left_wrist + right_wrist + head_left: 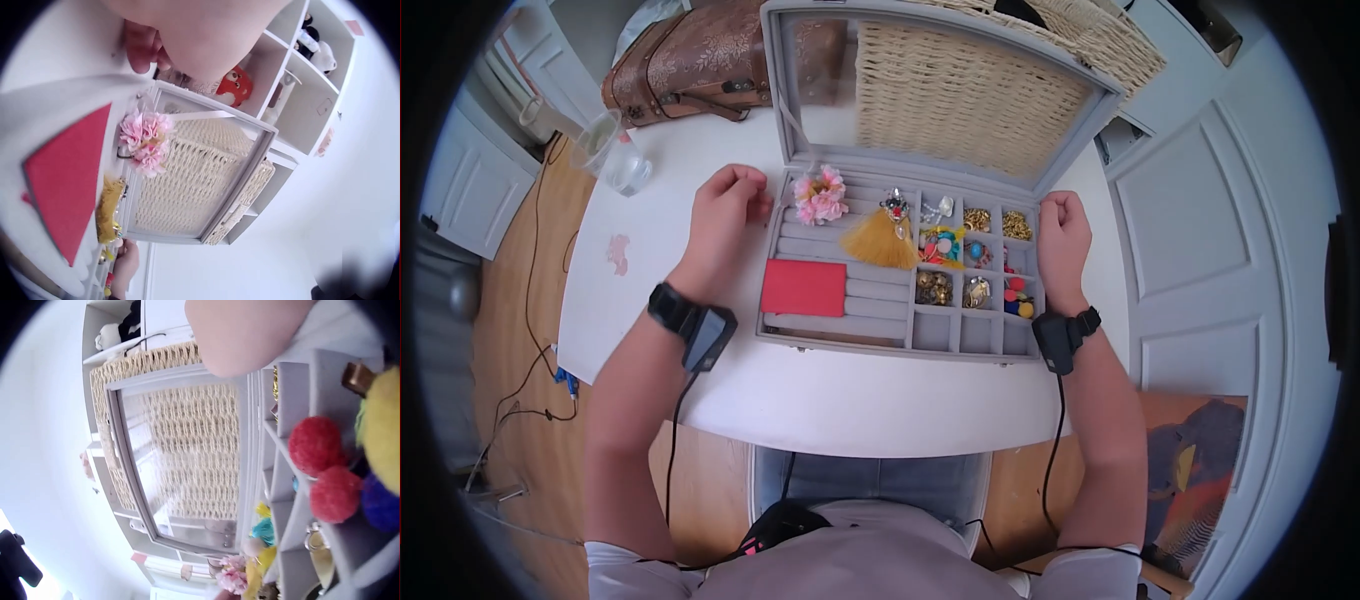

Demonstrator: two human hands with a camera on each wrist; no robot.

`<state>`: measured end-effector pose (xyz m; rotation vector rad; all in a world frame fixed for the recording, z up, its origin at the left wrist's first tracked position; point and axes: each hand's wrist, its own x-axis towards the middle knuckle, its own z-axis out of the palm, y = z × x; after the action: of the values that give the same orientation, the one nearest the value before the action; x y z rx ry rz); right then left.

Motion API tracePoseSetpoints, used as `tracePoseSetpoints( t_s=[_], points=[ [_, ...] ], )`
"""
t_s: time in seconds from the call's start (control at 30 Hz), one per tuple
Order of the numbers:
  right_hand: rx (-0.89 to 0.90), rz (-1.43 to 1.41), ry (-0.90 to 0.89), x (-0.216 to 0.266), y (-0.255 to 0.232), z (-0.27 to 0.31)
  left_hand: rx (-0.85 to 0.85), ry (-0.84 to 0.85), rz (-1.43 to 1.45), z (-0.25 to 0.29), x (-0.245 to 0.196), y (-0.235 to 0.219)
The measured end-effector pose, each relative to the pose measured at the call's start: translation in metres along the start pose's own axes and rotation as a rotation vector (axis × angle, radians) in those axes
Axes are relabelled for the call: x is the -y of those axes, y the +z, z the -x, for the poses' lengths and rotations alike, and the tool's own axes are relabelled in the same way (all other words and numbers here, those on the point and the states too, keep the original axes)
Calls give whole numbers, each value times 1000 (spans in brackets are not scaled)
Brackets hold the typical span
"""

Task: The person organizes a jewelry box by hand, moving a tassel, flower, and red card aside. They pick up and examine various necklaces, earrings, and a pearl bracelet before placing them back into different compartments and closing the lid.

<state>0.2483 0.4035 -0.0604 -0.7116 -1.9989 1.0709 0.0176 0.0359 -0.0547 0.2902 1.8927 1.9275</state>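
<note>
Jewelry box: gray, divided, on the white table (880, 405) between the two hands; the box (935, 330) has its windowed lid (779, 100) raised, a woven basket (1100, 35) behind.
Left grip: the left hand (725, 210) is beside the rear left of the box, fingers loosely curled, nothing seen in them.
Right grip: the right hand (1064, 235) is at the right edge, fingers likewise loosely curled and apparently empty; firm contact with the rim cannot be confirmed.
Ring rolls: pink flowers (820, 195) lie at the rear left, a red card (804, 288) at the front left; a yellow tassel (880, 240) reaches from the rolls to the compartments.
Compartments: small ornaments sorted into several cells — red pompoms (316, 445) among those at the right.
Step in hand: judged a pause at the box, no piece being handled.
Next move: judged to call for a light fingertip pinch, clear of the lid and neighboring pieces.
Markings: no brand, label or writing legible — red card included.
</note>
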Motion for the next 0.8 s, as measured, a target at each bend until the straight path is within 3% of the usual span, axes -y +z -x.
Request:
tracePoseSetpoints(
  t_s=[0.13,0.2,0.33,0.37,0.47,0.6,0.67,0.73,0.8],
  points=[
    [33,64,-12,9,-4,1,-44,48,96,-28,4,20],
    [39,93,-47,6,-5,1,-95,168,71,-28,7,34],
    [48,40,-65,5,-4,1,171,225,89,-17,5,32],
    [74,31,-7,8,-6,2,162,222,91,-16,7,32],
    [61,82,-45,7,-1,-1,144,204,187,-18,6,35],
    [8,90,-84,5,2,-7,67,227,95,-7,3,42],
    [30,-50,-79,9,7,-7,51,228,96,-13,6,38],
    [79,9,-80,-1,7,-9,39,332,-25,-24,21,31],
    [111,79,-83,-1,0,-10,40,236,170,-18,9,43]
  ],
)
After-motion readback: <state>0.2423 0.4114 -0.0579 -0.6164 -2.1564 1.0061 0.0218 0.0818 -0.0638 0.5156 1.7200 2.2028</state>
